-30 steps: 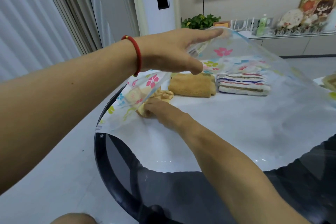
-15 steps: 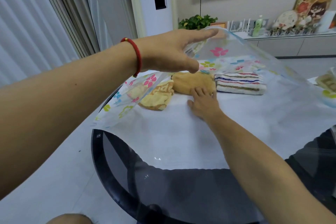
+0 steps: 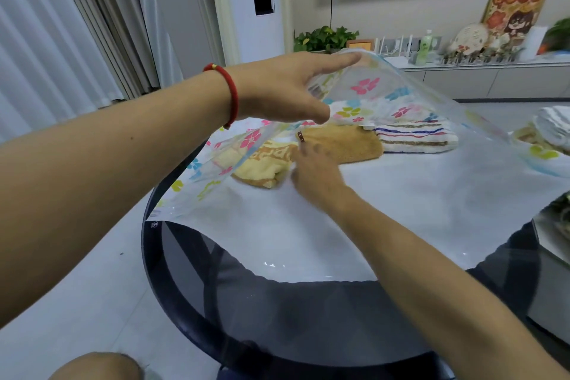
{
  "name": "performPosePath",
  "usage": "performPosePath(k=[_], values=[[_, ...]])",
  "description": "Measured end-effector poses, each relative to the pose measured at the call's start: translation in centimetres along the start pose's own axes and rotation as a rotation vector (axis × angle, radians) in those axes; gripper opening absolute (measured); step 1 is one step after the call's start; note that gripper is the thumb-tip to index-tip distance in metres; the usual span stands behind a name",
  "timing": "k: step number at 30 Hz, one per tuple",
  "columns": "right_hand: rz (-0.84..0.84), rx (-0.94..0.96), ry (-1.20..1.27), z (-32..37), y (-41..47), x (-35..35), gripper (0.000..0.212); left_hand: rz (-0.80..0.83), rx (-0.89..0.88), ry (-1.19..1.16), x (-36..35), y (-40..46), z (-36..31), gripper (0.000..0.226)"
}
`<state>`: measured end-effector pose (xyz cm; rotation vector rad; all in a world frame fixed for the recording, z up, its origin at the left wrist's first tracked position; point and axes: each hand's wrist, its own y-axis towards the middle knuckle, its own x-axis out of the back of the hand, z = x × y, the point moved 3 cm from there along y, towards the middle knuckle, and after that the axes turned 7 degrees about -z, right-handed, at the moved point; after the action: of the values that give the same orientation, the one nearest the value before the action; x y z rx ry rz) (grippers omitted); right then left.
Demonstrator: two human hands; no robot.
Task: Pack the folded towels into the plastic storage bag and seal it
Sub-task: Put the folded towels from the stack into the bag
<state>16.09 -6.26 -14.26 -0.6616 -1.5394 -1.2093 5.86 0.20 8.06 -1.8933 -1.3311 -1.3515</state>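
Observation:
A clear plastic storage bag (image 3: 354, 225) with coloured flower prints lies open on the round dark glass table (image 3: 172, 287). My left hand (image 3: 287, 89) holds its top layer lifted high. Three folded towels lie side by side deep inside the bag: a yellow towel (image 3: 262, 166) at the left, a tan towel (image 3: 342, 145) in the middle, and a white towel with coloured stripes (image 3: 416, 136) at the right. My right hand (image 3: 314, 173) reaches inside, blurred, fingers spread between the yellow and tan towels, holding nothing.
More folded cloth (image 3: 552, 129) lies on the table at the far right, outside the bag. A low cabinet (image 3: 493, 71) with a plant, bottle and ornaments stands behind. Curtains hang at the left. My knee (image 3: 92, 367) shows at the bottom.
My right hand moved from the yellow towel to the tan towel, then back to the gap between them. The yellow towel lies flatter and further in. My left hand kept the bag's top layer raised.

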Motion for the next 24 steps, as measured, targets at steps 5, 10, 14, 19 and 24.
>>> performPosePath(k=[5,10,14,19,24], values=[[0.153,0.065,0.093,5.1,0.1,-2.8,0.050,0.006,-0.005,0.011,0.0,-0.1,0.3,0.088],[0.069,0.024,0.007,6.0,0.2,-2.7,0.055,0.013,-0.004,0.008,-0.1,-0.2,0.3,0.088],[0.149,0.042,0.181,4.8,-0.4,-3.4,0.051,-0.014,-0.033,0.032,-0.6,-0.3,-0.1,0.087],[0.142,0.134,0.182,2.0,-3.4,-0.4,0.056,-0.167,-0.077,0.146,-2.1,-0.1,-0.9,0.080],[0.069,0.162,0.133,-5.4,-13.0,6.0,0.044,-0.279,-0.159,0.349,-4.1,1.2,-2.2,0.071]])
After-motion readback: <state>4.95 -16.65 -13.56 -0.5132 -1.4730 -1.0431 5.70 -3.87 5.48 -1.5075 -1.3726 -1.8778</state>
